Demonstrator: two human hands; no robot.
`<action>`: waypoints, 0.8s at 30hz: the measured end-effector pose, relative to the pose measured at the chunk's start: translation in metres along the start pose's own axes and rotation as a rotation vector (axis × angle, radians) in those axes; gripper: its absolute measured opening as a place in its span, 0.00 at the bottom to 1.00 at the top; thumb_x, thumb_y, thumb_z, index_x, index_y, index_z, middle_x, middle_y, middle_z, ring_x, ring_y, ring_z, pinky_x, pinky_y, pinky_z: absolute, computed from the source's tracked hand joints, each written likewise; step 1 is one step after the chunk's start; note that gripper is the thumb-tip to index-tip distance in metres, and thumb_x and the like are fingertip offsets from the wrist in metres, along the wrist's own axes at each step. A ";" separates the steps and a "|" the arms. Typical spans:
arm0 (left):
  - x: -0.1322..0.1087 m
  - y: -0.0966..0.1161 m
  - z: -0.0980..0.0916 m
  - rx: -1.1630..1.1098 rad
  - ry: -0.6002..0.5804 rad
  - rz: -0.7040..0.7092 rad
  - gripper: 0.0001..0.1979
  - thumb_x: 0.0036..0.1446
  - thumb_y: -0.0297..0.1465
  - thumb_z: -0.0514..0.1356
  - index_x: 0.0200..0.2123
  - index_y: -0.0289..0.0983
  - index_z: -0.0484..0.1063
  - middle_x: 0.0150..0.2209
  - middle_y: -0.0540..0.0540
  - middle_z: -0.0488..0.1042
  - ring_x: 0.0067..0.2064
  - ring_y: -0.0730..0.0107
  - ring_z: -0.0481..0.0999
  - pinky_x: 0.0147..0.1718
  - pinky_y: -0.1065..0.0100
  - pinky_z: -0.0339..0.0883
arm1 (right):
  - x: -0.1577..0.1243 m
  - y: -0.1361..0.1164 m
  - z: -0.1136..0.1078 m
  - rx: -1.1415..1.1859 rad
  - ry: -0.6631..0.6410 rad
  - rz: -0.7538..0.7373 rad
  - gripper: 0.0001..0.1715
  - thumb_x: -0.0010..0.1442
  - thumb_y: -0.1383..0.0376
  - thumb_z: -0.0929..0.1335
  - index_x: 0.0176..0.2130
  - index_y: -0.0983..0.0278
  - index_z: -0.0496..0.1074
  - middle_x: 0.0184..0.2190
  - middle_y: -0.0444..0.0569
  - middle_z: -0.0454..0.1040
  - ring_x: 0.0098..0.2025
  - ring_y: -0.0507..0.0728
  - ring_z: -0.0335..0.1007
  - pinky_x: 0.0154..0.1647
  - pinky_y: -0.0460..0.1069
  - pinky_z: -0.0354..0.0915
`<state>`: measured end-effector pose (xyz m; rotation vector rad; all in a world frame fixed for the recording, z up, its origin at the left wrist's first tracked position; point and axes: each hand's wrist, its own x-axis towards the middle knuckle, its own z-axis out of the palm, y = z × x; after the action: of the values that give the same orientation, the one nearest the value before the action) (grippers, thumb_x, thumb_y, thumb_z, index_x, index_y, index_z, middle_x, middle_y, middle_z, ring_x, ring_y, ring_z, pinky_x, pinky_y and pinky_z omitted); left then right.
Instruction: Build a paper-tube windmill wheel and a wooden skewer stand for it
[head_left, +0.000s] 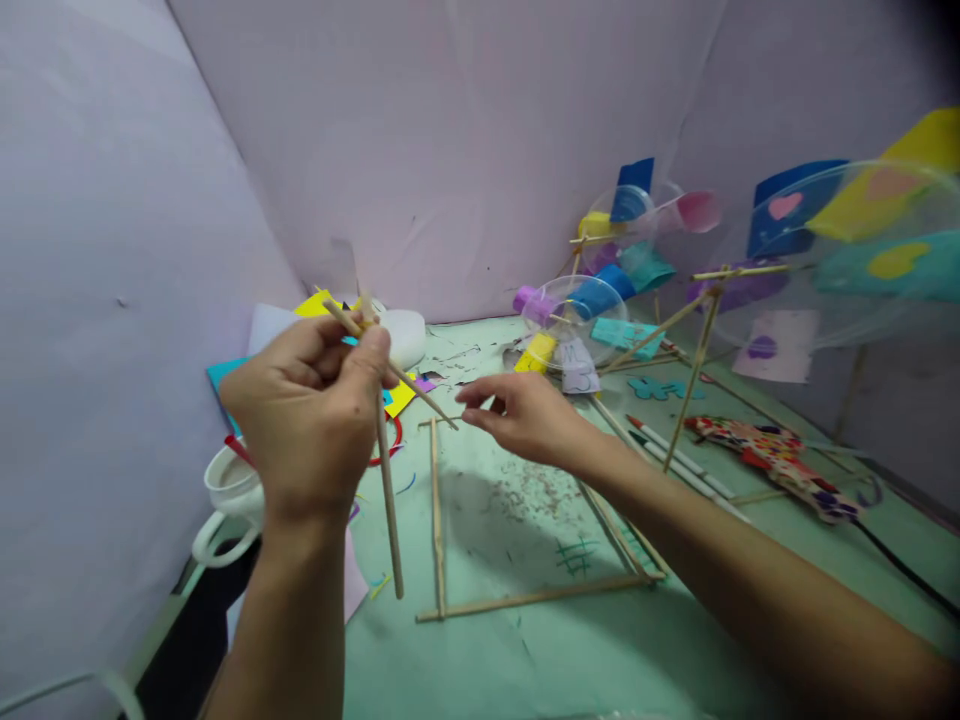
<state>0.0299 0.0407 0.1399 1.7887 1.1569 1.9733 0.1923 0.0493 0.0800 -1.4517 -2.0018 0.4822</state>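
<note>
My left hand point(315, 405) is raised above the table, its thumb and fingers closed on crossed wooden sticks point(388, 510). One stick hangs down below the hand; the other slants to the lower right. The crossing point is mostly covered by my fingertips, with some blur above it. Close to the slanting stick's end is my right hand point(521, 415), fingers curved and a small gap between thumb and forefinger; nothing shows clearly in them. Beneath it, a four-sided stick frame point(437, 520) lies flat on the green table, partly hidden by my right arm.
At the right stand wheel models with clear plastic discs point(600, 300), coloured paper blades and stick legs point(694, 370). Pencils point(679, 455) and a patterned glue gun point(780, 465) with a black cord lie nearby. A white cup point(229, 480) and paper scraps point(401, 395) are at the left.
</note>
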 end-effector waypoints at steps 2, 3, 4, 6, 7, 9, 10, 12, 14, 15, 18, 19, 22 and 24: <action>-0.011 0.002 0.005 0.030 -0.028 -0.026 0.01 0.49 0.28 0.63 0.27 0.40 0.75 0.18 0.54 0.70 0.16 0.79 0.64 0.13 0.72 0.56 | 0.006 0.007 0.000 0.122 0.004 -0.054 0.20 0.53 0.63 0.70 0.47 0.63 0.74 0.40 0.49 0.77 0.30 0.50 0.69 0.34 0.45 0.62; -0.015 0.004 0.007 0.034 -0.035 -0.038 0.01 0.49 0.29 0.63 0.28 0.41 0.75 0.19 0.54 0.71 0.17 0.78 0.65 0.14 0.72 0.56 | 0.010 0.008 0.003 0.151 -0.035 -0.097 0.22 0.52 0.64 0.71 0.48 0.64 0.73 0.40 0.49 0.77 0.30 0.49 0.68 0.34 0.45 0.62; -0.018 0.005 0.009 0.035 -0.043 -0.045 0.01 0.49 0.29 0.63 0.28 0.41 0.75 0.20 0.54 0.72 0.17 0.77 0.66 0.14 0.71 0.57 | 0.014 0.009 0.008 0.164 -0.080 -0.141 0.21 0.51 0.65 0.71 0.47 0.65 0.74 0.39 0.49 0.77 0.30 0.49 0.68 0.34 0.44 0.61; -0.020 0.009 0.012 0.049 -0.052 -0.043 0.01 0.49 0.30 0.63 0.28 0.42 0.75 0.20 0.54 0.71 0.19 0.76 0.68 0.15 0.71 0.58 | 0.020 0.009 0.016 0.153 -0.132 -0.212 0.14 0.53 0.68 0.70 0.41 0.67 0.76 0.33 0.47 0.77 0.30 0.49 0.67 0.33 0.43 0.60; -0.020 0.009 0.013 0.053 -0.062 -0.042 0.03 0.49 0.31 0.63 0.30 0.42 0.76 0.19 0.54 0.71 0.19 0.76 0.68 0.16 0.71 0.59 | 0.022 0.009 0.020 0.143 -0.136 -0.242 0.10 0.54 0.69 0.69 0.38 0.68 0.77 0.30 0.47 0.76 0.30 0.49 0.67 0.32 0.43 0.58; -0.021 0.008 0.013 0.049 -0.113 -0.055 0.12 0.47 0.33 0.65 0.38 0.43 0.75 0.21 0.53 0.73 0.19 0.75 0.68 0.16 0.71 0.59 | 0.027 0.010 0.024 0.137 -0.111 -0.277 0.08 0.55 0.70 0.67 0.33 0.69 0.77 0.26 0.45 0.74 0.29 0.49 0.65 0.31 0.43 0.56; -0.022 0.005 0.011 0.046 -0.159 -0.084 0.17 0.45 0.33 0.66 0.42 0.43 0.74 0.23 0.53 0.74 0.20 0.75 0.68 0.17 0.71 0.59 | 0.029 0.011 0.024 0.137 -0.093 -0.278 0.08 0.56 0.70 0.66 0.31 0.69 0.77 0.25 0.45 0.74 0.29 0.49 0.65 0.31 0.43 0.56; -0.028 -0.004 0.007 0.038 -0.273 -0.204 0.26 0.42 0.34 0.67 0.48 0.42 0.71 0.27 0.51 0.76 0.20 0.75 0.68 0.16 0.72 0.59 | 0.035 0.013 0.024 0.136 -0.059 -0.261 0.08 0.55 0.70 0.67 0.30 0.68 0.77 0.24 0.44 0.73 0.29 0.49 0.64 0.30 0.43 0.55; -0.038 -0.015 0.002 0.031 -0.385 -0.364 0.29 0.41 0.35 0.67 0.50 0.40 0.69 0.29 0.49 0.76 0.20 0.76 0.68 0.16 0.73 0.58 | 0.044 0.015 0.024 0.130 -0.049 -0.239 0.08 0.54 0.69 0.67 0.30 0.69 0.78 0.23 0.44 0.72 0.28 0.48 0.63 0.30 0.43 0.54; -0.043 -0.022 -0.001 0.026 -0.435 -0.437 0.27 0.43 0.35 0.67 0.49 0.39 0.69 0.30 0.49 0.76 0.20 0.77 0.67 0.16 0.74 0.58 | 0.048 0.016 0.026 0.124 -0.051 -0.236 0.08 0.54 0.69 0.67 0.31 0.69 0.78 0.23 0.44 0.72 0.27 0.48 0.63 0.29 0.43 0.54; -0.055 -0.039 -0.010 0.054 -0.535 -0.527 0.17 0.46 0.35 0.63 0.42 0.36 0.73 0.29 0.49 0.75 0.21 0.79 0.66 0.18 0.76 0.56 | 0.059 0.020 0.034 0.125 -0.058 -0.249 0.08 0.53 0.69 0.68 0.32 0.69 0.78 0.23 0.44 0.73 0.27 0.48 0.62 0.29 0.43 0.53; -0.058 -0.044 -0.013 0.083 -0.571 -0.518 0.14 0.47 0.34 0.62 0.38 0.35 0.74 0.27 0.50 0.74 0.22 0.79 0.65 0.19 0.76 0.56 | 0.061 0.021 0.037 0.125 -0.059 -0.252 0.08 0.53 0.69 0.68 0.32 0.69 0.78 0.23 0.44 0.73 0.27 0.48 0.62 0.29 0.43 0.53; -0.061 -0.052 -0.023 0.173 -0.750 -0.474 0.08 0.49 0.33 0.59 0.28 0.34 0.74 0.21 0.52 0.69 0.22 0.79 0.63 0.20 0.75 0.56 | 0.061 0.025 0.047 0.115 -0.082 -0.267 0.08 0.55 0.68 0.67 0.33 0.68 0.77 0.25 0.45 0.74 0.29 0.50 0.64 0.31 0.44 0.55; -0.062 -0.054 -0.027 0.207 -0.860 -0.478 0.08 0.49 0.32 0.58 0.25 0.34 0.73 0.18 0.53 0.67 0.21 0.79 0.62 0.20 0.75 0.55 | 0.058 0.026 0.050 0.085 -0.100 -0.292 0.08 0.56 0.68 0.67 0.32 0.68 0.77 0.29 0.48 0.75 0.32 0.51 0.66 0.33 0.45 0.55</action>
<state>0.0017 0.0260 0.0599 1.8950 1.3007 0.7026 0.1659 0.1155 0.0419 -1.0795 -2.1982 0.5133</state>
